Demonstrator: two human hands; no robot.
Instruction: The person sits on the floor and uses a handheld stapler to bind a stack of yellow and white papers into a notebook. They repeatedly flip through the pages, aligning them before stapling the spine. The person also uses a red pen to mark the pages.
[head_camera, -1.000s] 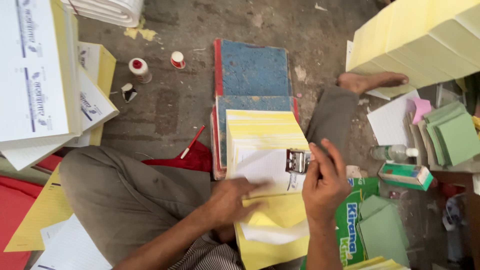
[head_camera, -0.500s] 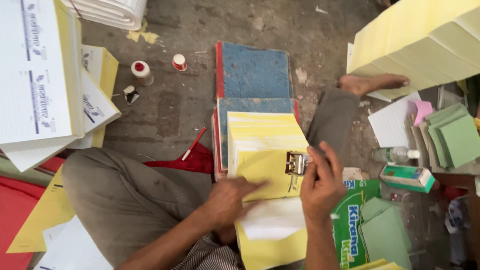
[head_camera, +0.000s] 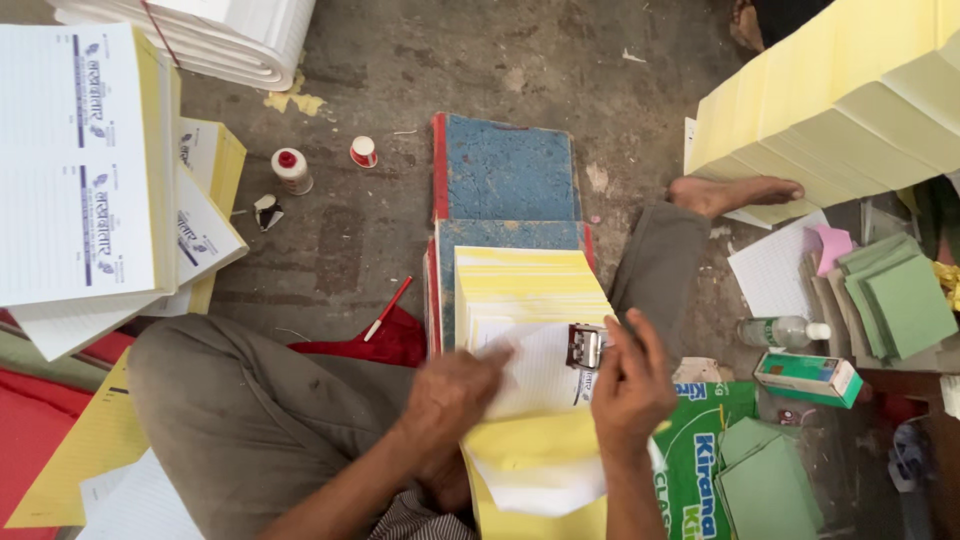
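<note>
**Head view: two hands at a pad of ruled slips, floor level**

Head view, looking down past bent knees. Nearest: right hand (head_camera: 630, 385), fingers curled and pressed together around a small metal stamping device (head_camera: 586, 346), held down on the right edge of the top white slip (head_camera: 535, 372). Left hand (head_camera: 452, 398) blurred, fingertips pinched on that slip's left part, sheet apparently lifted; exact grip hard to tell. Underneath: yellow and white leaves (head_camera: 535, 470) already turned toward the lap, spilling over the near edge. Pad itself (head_camera: 525, 290) resting on a blue board with red spine (head_camera: 505, 170), flat on the concrete floor (head_camera: 340, 240).

Risks, as judgement: metal device close to the right-hand edge of the pad, so a skewed press likely to land off the sheet; lifted slip liable to crease or tear if pulled while pinned by the device; loose turned leaves apt to slide off the lap.

Room for movement: tight on the right, bounded by the trouser leg and bare foot (head_camera: 735, 192), with a green printed sack (head_camera: 700, 460), small green box (head_camera: 805, 375) and clear bottle (head_camera: 780, 331) just beyond. Left side freer: red pen (head_camera: 388, 308) on red cloth, then open floor. Farther left: two small red-capped pots (head_camera: 292, 170), printed white form stacks (head_camera: 80, 170). Far right: tall pale yellow paper stack (head_camera: 850, 110), green cards (head_camera: 900, 305).
</note>
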